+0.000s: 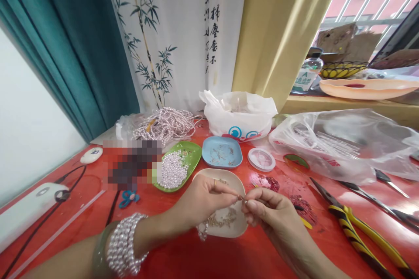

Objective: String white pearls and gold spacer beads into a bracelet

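My left hand (206, 200) and my right hand (275, 216) meet fingertip to fingertip over a cream dish (234, 231). Both are closed in a pinch around a tiny, dark metallic piece (241, 198), too small to name. Below my left palm dangles a short pearl bead strand (202, 230), its upper end hidden by the hand. Small gold-coloured jewellery pieces (225, 218) lie in the dish. Coiled pearl strands (126, 244) and a pale green bangle (101, 250) circle my left wrist.
Behind the dish are a green tray (195, 152) of loose pearls, a blue tray (222, 164) and a round clear case (262, 159). Yellow-black pliers (347, 218) and scissors (376, 202) lie right. Plastic bags (238, 115) and heaped pearl strands (166, 126) stand at the back.
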`<state>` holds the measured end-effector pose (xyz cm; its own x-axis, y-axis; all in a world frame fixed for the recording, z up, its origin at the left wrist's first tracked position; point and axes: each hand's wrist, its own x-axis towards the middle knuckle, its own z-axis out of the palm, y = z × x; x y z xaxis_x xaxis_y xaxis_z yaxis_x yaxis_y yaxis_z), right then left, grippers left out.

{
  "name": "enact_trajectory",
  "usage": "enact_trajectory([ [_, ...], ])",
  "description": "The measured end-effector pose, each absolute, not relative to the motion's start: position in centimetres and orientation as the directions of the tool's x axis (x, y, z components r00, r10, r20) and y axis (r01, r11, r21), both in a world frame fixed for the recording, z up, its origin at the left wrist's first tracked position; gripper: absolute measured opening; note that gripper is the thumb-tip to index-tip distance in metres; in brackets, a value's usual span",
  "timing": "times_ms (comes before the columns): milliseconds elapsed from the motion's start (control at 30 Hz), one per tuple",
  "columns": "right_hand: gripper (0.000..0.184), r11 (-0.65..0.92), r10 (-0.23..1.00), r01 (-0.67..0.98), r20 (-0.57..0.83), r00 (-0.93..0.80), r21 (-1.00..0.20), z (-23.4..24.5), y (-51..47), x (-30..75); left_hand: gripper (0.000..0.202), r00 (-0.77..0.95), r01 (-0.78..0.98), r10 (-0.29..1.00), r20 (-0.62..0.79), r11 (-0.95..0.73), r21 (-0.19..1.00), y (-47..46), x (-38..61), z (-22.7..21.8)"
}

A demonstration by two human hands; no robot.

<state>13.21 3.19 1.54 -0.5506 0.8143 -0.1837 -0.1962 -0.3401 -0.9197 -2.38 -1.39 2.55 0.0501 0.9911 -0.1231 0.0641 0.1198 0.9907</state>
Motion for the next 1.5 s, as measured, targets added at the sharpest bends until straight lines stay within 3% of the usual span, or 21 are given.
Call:
enact_trajectory([
  [767, 0.018, -0.222, 0.876, -0.084, -0.161, -0.454, -0.971, 1.6, 2.6, 13.0, 0.025, -0.004, 0.248, 1.0, 0.025, -0.023, 0.969, -2.3, -1.9, 2.4],
  [1033, 0.019, -0.237, 0.893, -0.166, -0.147, -0.425, -0.957, 1.5, 2.4, 12.9, 0.029, 0.085, 0.328, 0.992, 0.094, -0.117, 0.937, -2.6, -1.5, 3.1],
  [1233, 0.024, -0.338, 0.879, -0.264, -0.202, -0.432, -0.904, 1.3, 2.3, 12.5, 0.036, 0.084, 0.634, 0.966, 0.244, -0.241, 0.735, -2.9, -1.4, 2.2],
  [1367, 0.027, -0.386, 0.855, -0.274, -0.231, -0.464, -0.881, 1.0, 2.0, 12.3, 0.034, 0.132, 0.801, 0.844, 0.52, -0.4, 0.445, -3.0, -1.5, 1.2],
  [1500, 0.03, -0.408, 0.851, -0.275, -0.253, -0.461, -0.87, 0.6, 1.4, 12.1, 0.028, 0.208, 0.865, 0.733, 0.647, -0.446, 0.227, -3.0, -1.6, 1.3],
])
